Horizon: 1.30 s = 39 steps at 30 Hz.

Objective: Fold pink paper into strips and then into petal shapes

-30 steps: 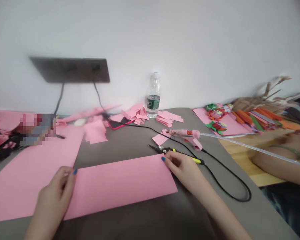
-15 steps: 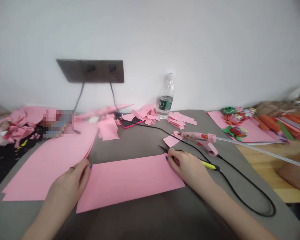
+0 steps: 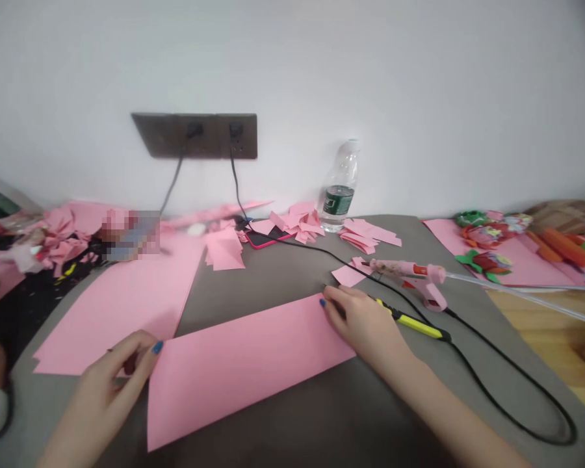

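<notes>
Flat on the grey table (image 3: 297, 416), close to the near edge: a long pink paper strip (image 3: 244, 364), lying slantwise, right end farther away than left. At the strip's far right corner, the right hand (image 3: 365, 325), palm down, fingers bent, blue-nailed fingertips touching the paper edge; impossible to tell whether pinching the corner or only pressing on it. Beneath that hand, partly covered, a yellow-and-black handled tool (image 3: 412, 323), handle sticking out to the right, front end hidden. At the strip's left end, the left hand (image 3: 110, 380), loosely spread and half open, closed on nothing, thumb tip with blue nail just meeting the strip's upper left corner, other fingers hovering over or resting on the near edge of a larger pink sheet (image 3: 121, 305). Strip and larger sheet touching or slightly overlapping at that corner. Behind the right hand, a pink glue gun (image 3: 414, 273) lying on its side, clear glue stick (image 3: 517, 296) projecting to the right, black cable (image 3: 517, 396) looping across the table's right part. Farther back, near the wall: a clear water bottle (image 3: 340, 188) standing upright, a phone in a red case (image 3: 268, 237), heaps of pink paper scraps (image 3: 302, 224). On the wall above, a dark socket panel (image 3: 195, 135) with two cords plugged in. Far right, coloured paper flowers (image 3: 482, 244) on another pink sheet.
</notes>
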Each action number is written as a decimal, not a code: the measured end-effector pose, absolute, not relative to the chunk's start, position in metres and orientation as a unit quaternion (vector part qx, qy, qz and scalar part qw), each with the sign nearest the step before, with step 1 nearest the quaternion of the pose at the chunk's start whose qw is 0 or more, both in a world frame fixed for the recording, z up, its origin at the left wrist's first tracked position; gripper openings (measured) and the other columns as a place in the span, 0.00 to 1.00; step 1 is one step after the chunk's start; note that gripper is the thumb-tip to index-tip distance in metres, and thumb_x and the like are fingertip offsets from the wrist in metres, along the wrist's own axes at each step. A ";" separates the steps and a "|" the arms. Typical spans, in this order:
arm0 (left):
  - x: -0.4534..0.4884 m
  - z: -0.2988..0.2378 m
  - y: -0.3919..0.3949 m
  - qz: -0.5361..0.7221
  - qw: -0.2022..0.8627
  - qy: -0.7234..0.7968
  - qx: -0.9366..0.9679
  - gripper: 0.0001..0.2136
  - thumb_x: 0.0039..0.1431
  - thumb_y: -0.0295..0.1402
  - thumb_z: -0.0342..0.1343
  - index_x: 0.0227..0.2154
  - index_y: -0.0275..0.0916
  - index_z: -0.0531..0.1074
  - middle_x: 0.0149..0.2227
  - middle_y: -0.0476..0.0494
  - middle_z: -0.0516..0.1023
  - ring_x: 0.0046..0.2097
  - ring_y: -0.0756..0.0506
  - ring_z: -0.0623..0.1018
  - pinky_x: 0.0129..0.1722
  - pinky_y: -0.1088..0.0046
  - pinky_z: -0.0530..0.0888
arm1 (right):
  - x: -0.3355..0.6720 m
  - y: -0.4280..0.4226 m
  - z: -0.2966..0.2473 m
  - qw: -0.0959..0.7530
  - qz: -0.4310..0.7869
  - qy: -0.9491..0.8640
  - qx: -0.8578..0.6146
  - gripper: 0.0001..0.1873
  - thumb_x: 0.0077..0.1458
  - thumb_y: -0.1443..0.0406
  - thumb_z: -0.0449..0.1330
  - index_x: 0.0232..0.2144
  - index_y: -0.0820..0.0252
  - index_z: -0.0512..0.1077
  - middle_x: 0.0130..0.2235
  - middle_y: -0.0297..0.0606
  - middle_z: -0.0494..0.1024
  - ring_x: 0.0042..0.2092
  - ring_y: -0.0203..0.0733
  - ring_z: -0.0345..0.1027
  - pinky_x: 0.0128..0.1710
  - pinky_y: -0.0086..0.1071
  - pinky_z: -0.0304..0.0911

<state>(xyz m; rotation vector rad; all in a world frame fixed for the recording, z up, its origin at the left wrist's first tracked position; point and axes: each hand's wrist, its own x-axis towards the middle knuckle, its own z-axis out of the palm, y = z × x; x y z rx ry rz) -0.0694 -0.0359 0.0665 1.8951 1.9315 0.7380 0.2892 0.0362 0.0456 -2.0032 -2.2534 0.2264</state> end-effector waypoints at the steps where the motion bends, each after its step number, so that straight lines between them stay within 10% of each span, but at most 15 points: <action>1: -0.074 0.059 -0.036 0.257 0.165 0.664 0.682 0.18 0.61 0.49 0.50 0.23 0.42 0.69 0.22 0.51 0.70 0.24 0.47 0.72 0.21 0.77 0.71 | 0.287 0.036 0.044 0.054 0.070 -0.746 -0.660 0.09 0.64 0.68 0.55 0.32 0.56 0.73 0.34 0.36 0.78 0.38 0.43 0.75 0.27 0.29 0.51; 14: -0.087 0.023 -0.025 0.152 -0.030 0.533 0.832 0.07 0.67 0.32 0.50 0.41 0.41 0.73 0.39 0.41 0.77 0.39 0.39 0.76 0.36 0.66 0.72 | 0.279 0.039 0.037 0.027 0.033 -0.759 -0.649 0.08 0.65 0.67 0.56 0.34 0.57 0.74 0.34 0.39 0.80 0.39 0.47 0.75 0.26 0.31 0.46; 18: -0.078 0.031 -0.007 0.110 -0.089 0.348 0.927 0.25 0.62 0.16 0.45 0.50 0.52 0.74 0.51 0.45 0.76 0.51 0.40 0.72 0.49 0.65 0.67 | 0.279 0.038 0.034 0.034 0.024 -0.762 -0.646 0.08 0.64 0.68 0.56 0.33 0.57 0.73 0.34 0.38 0.80 0.38 0.46 0.75 0.25 0.31 0.45; 25: -0.041 0.045 0.014 0.062 -0.058 0.249 0.965 0.15 0.60 0.17 0.50 0.37 0.42 0.77 0.52 0.45 0.79 0.54 0.39 0.72 0.49 0.62 0.66 | 0.284 0.040 0.028 0.073 0.005 -0.757 -0.649 0.06 0.60 0.67 0.60 0.30 0.58 0.68 0.30 0.37 0.80 0.33 0.44 0.74 0.24 0.29 0.45; 31: 0.003 0.041 0.045 0.087 -0.078 0.197 0.974 0.18 0.63 0.15 0.44 0.45 0.38 0.74 0.26 0.48 0.74 0.29 0.45 0.71 0.35 0.66 0.70 | 0.286 0.036 0.015 0.126 -0.038 -0.759 -0.638 0.08 0.58 0.67 0.60 0.27 0.57 0.66 0.24 0.35 0.75 0.28 0.43 0.69 0.25 0.30 0.44; 35: 0.024 0.021 0.049 0.132 -0.078 0.208 0.966 0.13 0.67 0.21 0.46 0.35 0.37 0.75 0.37 0.41 0.80 0.39 0.42 0.77 0.39 0.63 0.73 | 0.285 0.031 0.002 0.166 -0.070 -0.768 -0.614 0.11 0.60 0.68 0.56 0.25 0.57 0.65 0.22 0.35 0.72 0.27 0.43 0.65 0.28 0.33 0.47; 39: 0.034 -0.001 0.043 0.170 -0.063 0.230 0.956 0.16 0.67 0.18 0.41 0.47 0.34 0.73 0.49 0.36 0.80 0.52 0.40 0.76 0.49 0.61 0.74 | 0.288 0.031 -0.005 0.201 -0.084 -0.783 -0.583 0.13 0.61 0.69 0.53 0.24 0.56 0.64 0.23 0.36 0.70 0.28 0.44 0.62 0.31 0.34 0.49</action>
